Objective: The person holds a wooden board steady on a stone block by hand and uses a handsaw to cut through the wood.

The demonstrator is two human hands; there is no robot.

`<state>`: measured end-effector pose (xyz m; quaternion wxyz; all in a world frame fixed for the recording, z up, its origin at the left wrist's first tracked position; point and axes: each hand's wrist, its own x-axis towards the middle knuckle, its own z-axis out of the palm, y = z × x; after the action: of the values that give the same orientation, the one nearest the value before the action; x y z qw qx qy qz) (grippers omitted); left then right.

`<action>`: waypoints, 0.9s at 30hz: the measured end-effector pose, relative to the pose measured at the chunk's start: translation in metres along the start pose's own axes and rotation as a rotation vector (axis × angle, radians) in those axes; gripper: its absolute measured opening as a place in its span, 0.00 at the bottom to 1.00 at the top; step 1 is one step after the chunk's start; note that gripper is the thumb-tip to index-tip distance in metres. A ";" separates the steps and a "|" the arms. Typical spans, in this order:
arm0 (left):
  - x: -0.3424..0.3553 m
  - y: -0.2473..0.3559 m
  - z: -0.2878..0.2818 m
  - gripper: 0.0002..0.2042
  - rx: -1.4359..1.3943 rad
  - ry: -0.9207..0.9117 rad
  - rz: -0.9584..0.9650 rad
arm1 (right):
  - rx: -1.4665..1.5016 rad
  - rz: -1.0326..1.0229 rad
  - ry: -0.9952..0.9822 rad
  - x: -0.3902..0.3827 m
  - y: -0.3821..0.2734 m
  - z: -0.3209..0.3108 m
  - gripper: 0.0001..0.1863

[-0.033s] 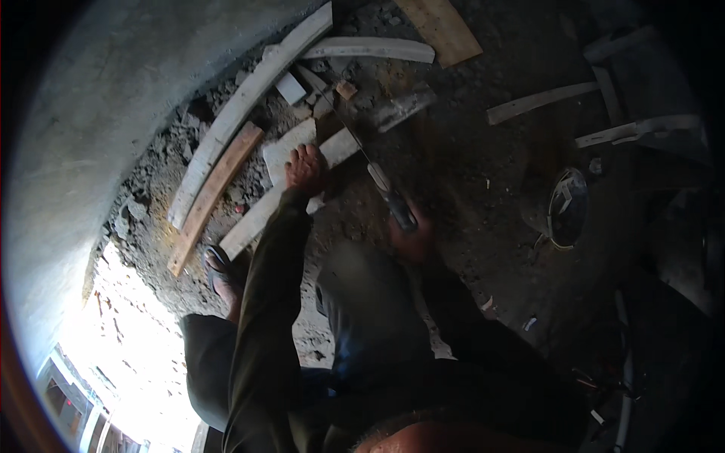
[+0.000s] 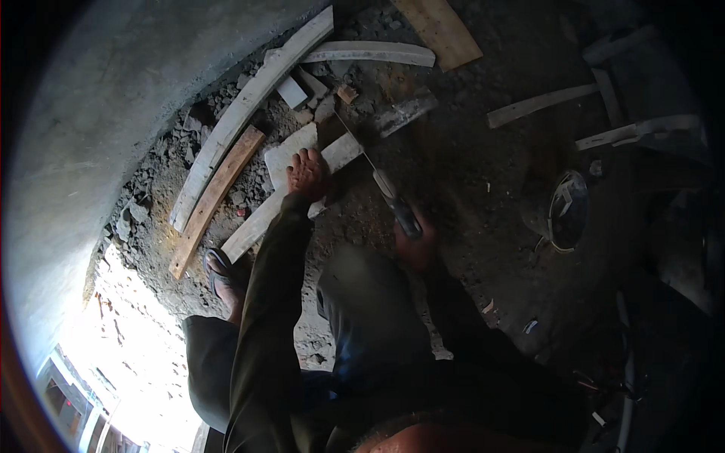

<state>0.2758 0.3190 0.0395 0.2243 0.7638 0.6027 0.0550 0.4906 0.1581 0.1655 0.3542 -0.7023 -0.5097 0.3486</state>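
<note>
My left hand [image 2: 306, 174] bears down on a long pale wooden plank [image 2: 260, 223] lying aslant on the ground, its fingers bent over the wood. Beside those fingers is a flat whitish board piece [image 2: 285, 153], partly covered by the hand. My right hand [image 2: 415, 240] is closed around the dark handle of a handsaw [image 2: 385, 183]. The saw's thin blade, seen nearly edge-on, crosses the plank to the right of my left hand. Past the blade, a darker, dirt-stained length of wood [image 2: 406, 112] continues in the same line.
Along the concrete wall [image 2: 136, 98] lie a long whitish beam [image 2: 245, 124], a brown wood strip [image 2: 215, 202] and rubble. Farther off are another pale beam [image 2: 370, 51] and a brown board [image 2: 442, 34]. A bucket [image 2: 568, 211] and a wooden frame [image 2: 608, 94] stand at right.
The handsaw and my right hand have shifted slightly down and to the right. My left hand stays on the plank. The whole view has moved a little.
</note>
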 end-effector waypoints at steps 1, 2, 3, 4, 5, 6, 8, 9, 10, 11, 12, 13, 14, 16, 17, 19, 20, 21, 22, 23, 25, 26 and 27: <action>0.002 -0.001 -0.002 0.18 0.012 -0.011 -0.005 | 0.029 0.020 -0.026 0.002 -0.003 -0.003 0.24; 0.004 -0.002 -0.005 0.18 0.024 -0.022 -0.009 | 0.003 -0.068 0.009 0.003 -0.003 -0.002 0.24; 0.005 0.000 -0.004 0.18 0.029 -0.038 -0.012 | -0.030 -0.150 0.045 0.003 -0.004 -0.003 0.23; 0.006 0.000 -0.004 0.18 0.030 -0.034 -0.014 | -0.048 -0.114 0.051 0.004 -0.005 -0.002 0.23; 0.007 -0.001 -0.004 0.18 0.030 -0.030 -0.016 | -0.068 -0.079 0.048 0.007 -0.007 -0.001 0.23; 0.007 -0.003 -0.004 0.18 0.035 -0.023 -0.015 | -0.068 0.073 0.021 0.018 -0.015 0.008 0.23; 0.004 0.002 0.001 0.18 0.039 -0.031 -0.009 | -0.021 0.145 -0.010 0.017 -0.017 0.006 0.23; 0.007 0.000 0.000 0.19 0.045 -0.025 -0.012 | 0.029 0.054 -0.018 0.011 -0.013 -0.002 0.23; 0.005 -0.005 0.002 0.19 0.062 -0.026 -0.018 | 0.082 -0.027 -0.032 0.004 -0.010 -0.005 0.23; 0.004 -0.010 0.004 0.19 0.080 -0.028 -0.024 | 0.023 -0.064 0.002 0.002 -0.008 -0.002 0.23; 0.005 -0.004 0.003 0.19 0.083 -0.033 -0.017 | -0.051 -0.095 0.047 0.001 -0.008 -0.005 0.23; 0.006 0.000 0.000 0.18 0.042 -0.036 -0.013 | -0.092 -0.053 0.048 0.003 -0.008 -0.007 0.23; 0.008 0.001 -0.003 0.18 0.001 -0.038 -0.009 | -0.133 -0.010 0.040 0.005 -0.010 -0.008 0.23; 0.007 -0.004 -0.008 0.18 -0.008 -0.029 -0.007 | -0.122 0.208 -0.068 0.027 -0.040 0.002 0.23; 0.005 -0.007 0.000 0.18 0.013 -0.025 -0.004 | -0.133 0.057 -0.013 0.020 -0.028 0.001 0.23; 0.006 -0.005 0.001 0.19 0.037 -0.037 -0.006 | -0.160 -0.240 0.091 0.003 0.001 -0.007 0.24; 0.007 -0.004 -0.001 0.19 0.044 -0.027 -0.009 | -0.132 -0.195 0.081 0.001 0.008 -0.006 0.23; 0.006 0.000 -0.002 0.19 0.046 -0.019 -0.007 | -0.109 -0.148 0.076 -0.001 0.006 -0.006 0.23; 0.005 0.004 -0.002 0.19 0.049 -0.010 -0.005 | -0.087 -0.101 0.071 -0.002 0.002 -0.006 0.23; 0.004 0.005 0.003 0.19 0.038 0.004 0.003 | -0.087 0.000 0.035 0.000 -0.001 -0.006 0.23; 0.006 -0.005 0.002 0.19 0.038 0.052 0.011 | -0.064 0.182 -0.042 0.019 -0.021 0.002 0.22; 0.009 -0.009 0.001 0.19 0.039 0.034 0.009 | -0.061 0.046 -0.014 0.014 -0.017 0.000 0.22; 0.008 -0.006 -0.001 0.19 0.035 0.006 0.006 | -0.064 -0.081 0.013 0.003 -0.012 -0.009 0.22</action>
<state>0.2720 0.3279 0.0361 0.2089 0.7693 0.6018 0.0478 0.4930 0.1623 0.1800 0.3488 -0.6942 -0.5463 0.3129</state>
